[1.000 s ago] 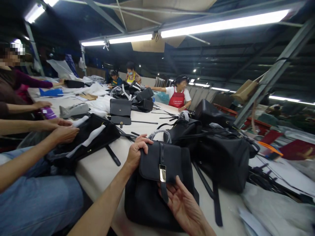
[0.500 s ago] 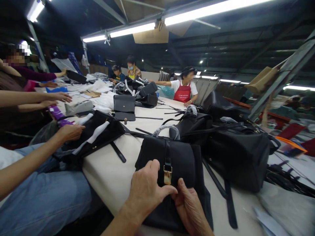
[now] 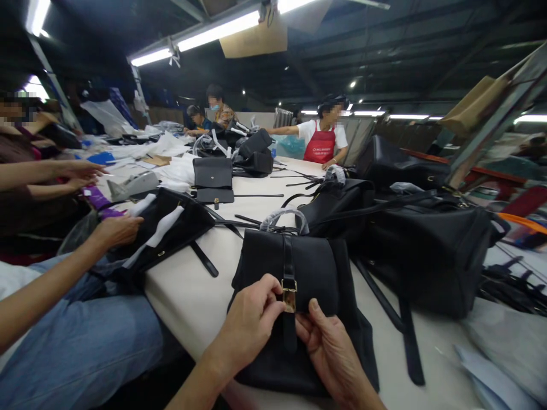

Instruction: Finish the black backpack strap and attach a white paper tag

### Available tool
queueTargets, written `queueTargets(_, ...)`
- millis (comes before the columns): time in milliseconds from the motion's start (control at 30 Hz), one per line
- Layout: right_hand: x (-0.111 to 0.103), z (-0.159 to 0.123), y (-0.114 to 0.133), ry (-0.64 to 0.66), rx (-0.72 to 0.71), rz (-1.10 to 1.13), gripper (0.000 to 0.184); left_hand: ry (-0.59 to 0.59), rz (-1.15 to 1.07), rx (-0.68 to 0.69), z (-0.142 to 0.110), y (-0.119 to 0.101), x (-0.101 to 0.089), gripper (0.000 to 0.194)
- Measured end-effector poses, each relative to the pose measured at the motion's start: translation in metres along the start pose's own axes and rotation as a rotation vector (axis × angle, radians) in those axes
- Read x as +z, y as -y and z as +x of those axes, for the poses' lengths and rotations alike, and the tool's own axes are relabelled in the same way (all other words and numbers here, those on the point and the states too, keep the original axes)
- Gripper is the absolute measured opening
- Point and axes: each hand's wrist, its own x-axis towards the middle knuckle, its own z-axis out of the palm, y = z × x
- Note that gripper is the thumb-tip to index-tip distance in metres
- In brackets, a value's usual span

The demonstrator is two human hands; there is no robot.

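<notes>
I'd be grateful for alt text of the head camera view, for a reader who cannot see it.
A person's left hand and right hand work at the gold-coloured buckle on the strap of a black bag lying on a long pale table. More black bags crowd the table, and a co-worker in a red apron is across it.

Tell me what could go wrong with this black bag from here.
The left hand is at the gold buckle, so hard handling might scratch it. The black bag, with the right hand on it, sits near the table edge and could slip off. The neighbouring bag's strap might snag.
</notes>
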Motion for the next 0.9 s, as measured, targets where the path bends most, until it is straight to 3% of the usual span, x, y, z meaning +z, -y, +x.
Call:
queueTargets(167,-0.001,0.0,-0.001,-0.016,-0.01,0.041,0.017,-0.041,0.177,0.298,-0.021,0.006,0.011,0.038)
queueTargets(300,-0.002,0.001,-0.002,-0.024,-0.009,0.039,0.019,-0.086,0.362,0.465,-0.029,0.01,0.016,0.028)
queueTargets(400,-0.002,0.001,-0.002,-0.037,-0.007,0.031,0.021,-0.074,0.346,0.491,-0.029,0.012,0.015,0.026)
queueTargets(533,-0.002,0.0,-0.001,-0.032,0.0,0.021,0.024,-0.084,0.329,0.486,-0.029,0.014,0.015,0.036)
queueTargets(767,0.001,-0.002,0.001,-0.028,0.003,0.037,0.021,-0.104,0.339,0.495,-0.029,0.014,0.017,0.024)
queueTargets(900,0.0,-0.002,0.0,-0.038,0.013,0.032,0.025,-0.106,0.362,0.526,-0.029,0.015,0.017,0.032)
